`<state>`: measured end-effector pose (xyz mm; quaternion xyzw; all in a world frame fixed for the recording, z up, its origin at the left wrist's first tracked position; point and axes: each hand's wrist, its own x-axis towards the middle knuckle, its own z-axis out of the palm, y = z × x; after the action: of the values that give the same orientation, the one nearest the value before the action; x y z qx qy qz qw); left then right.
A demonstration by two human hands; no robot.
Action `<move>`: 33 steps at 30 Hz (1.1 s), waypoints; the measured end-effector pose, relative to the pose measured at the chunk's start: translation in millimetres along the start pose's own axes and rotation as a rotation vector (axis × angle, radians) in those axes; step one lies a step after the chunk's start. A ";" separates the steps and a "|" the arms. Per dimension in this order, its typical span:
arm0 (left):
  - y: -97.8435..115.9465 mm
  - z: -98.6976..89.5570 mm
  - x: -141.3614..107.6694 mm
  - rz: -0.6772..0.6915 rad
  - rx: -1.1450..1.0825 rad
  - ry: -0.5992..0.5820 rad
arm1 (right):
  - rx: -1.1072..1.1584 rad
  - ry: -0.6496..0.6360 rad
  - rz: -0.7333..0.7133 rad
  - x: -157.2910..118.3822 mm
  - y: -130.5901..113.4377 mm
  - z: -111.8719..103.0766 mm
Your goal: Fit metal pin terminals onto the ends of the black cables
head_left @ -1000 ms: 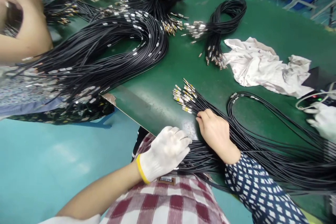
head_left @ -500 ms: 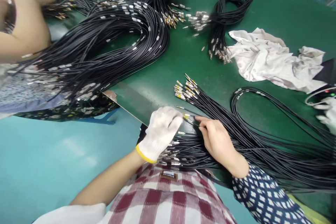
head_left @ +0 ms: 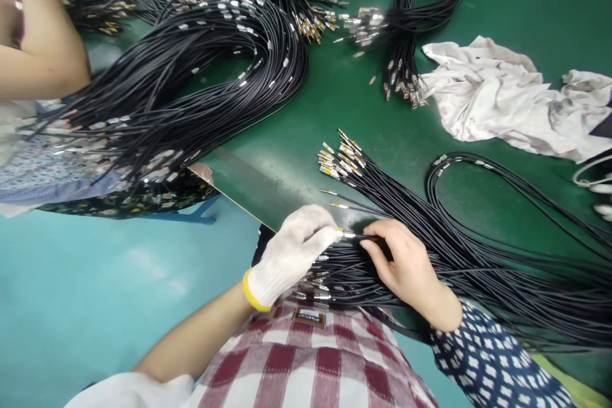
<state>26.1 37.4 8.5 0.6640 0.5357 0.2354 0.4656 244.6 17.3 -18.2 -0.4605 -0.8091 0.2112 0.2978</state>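
Observation:
My left hand (head_left: 294,254), in a white glove with a yellow cuff, pinches the metal tip of one black cable (head_left: 350,235). Bare, my right hand (head_left: 406,264) grips the same cable just behind its connector, thumb and fingers together. Beneath and nearest to me lies a bundle of black cables (head_left: 354,277) with silver ends, partly covered by both hands. Beyond it rests another bundle (head_left: 392,188), its silver and yellow tips pointing up and left. Two single cable ends (head_left: 338,205) lie between the two bundles.
A large looped cable pile (head_left: 282,70) lies at the left beside another person's bare arm (head_left: 48,32). More coiled cables (head_left: 406,19) are at the back of the green table (head_left: 349,95). A crumpled white cloth (head_left: 502,95) lies at the right.
Both hands have moved slightly down, toward me, with a cable end between them. One cable end with a yellow mark now lies loose beside the far bundle. The view has shifted a little.

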 end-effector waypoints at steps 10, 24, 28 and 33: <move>-8.7 -0.6 -20.2 0.554 0.585 0.389 | 0.177 -0.147 0.218 19.2 -22.4 0.1; -0.1 -9.4 -13.0 0.468 0.606 0.128 | 0.085 -0.052 0.024 6.9 -26.3 -1.7; 8.4 -15.1 -20.2 0.470 0.657 0.148 | 0.040 -0.048 -0.016 8.2 -24.7 -1.4; 4.7 -7.5 -12.0 0.533 0.613 0.052 | 0.011 -0.015 -0.103 6.3 -26.0 -2.7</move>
<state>18.6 29.0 18.2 0.8815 0.4016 0.1941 0.1551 227.8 10.4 1.5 -0.4148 -0.8328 0.2032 0.3050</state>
